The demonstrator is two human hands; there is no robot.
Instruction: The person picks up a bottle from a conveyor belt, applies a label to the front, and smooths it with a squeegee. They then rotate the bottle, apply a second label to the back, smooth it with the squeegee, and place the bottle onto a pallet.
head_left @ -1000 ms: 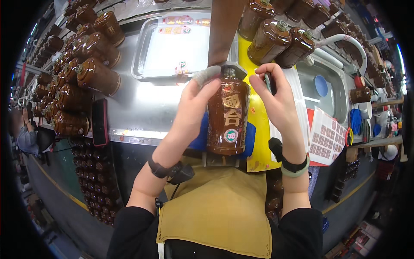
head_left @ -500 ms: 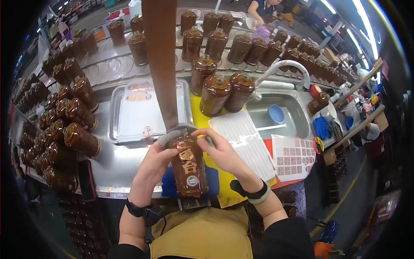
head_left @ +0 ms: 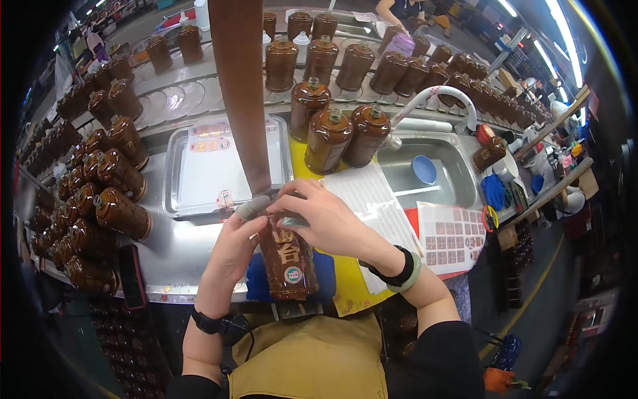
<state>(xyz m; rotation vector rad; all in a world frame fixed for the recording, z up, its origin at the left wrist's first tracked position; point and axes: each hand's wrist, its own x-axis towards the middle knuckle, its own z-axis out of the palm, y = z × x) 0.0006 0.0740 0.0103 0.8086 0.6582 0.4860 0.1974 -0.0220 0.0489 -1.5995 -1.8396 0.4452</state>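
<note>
A shiny brown bottle [head_left: 289,269] with gold characters and a round green-and-white mark stands on a blue cloth [head_left: 325,276] at the counter's front edge. My left hand [head_left: 234,241] curves along the left of its shoulder, thumb and fingers closed against it. A grey finger cover [head_left: 252,207] wraps one of its fingertips. Over the bottle's neck, my right hand [head_left: 319,216] is closed with bent fingers, their tips meeting near the left fingertips. A greyish-green covering shows under it. Whatever is pinched there, if anything, is hidden, as is the bottle's top.
Brown bottles [head_left: 123,216] lie stacked at left; three more [head_left: 329,143] stand ahead. A metal tray [head_left: 176,179] holds stickers. A brown post [head_left: 242,93] rises behind the bottle. Right are sticker sheets [head_left: 452,239], a sink [head_left: 458,166] and faucet [head_left: 465,100]. A co-worker [head_left: 402,10] is beyond.
My right hand has moved left from beside the bottle's shoulder to over its neck, covering the top. My left hand has shifted slightly left. Bottles on the far conveyor have changed position.
</note>
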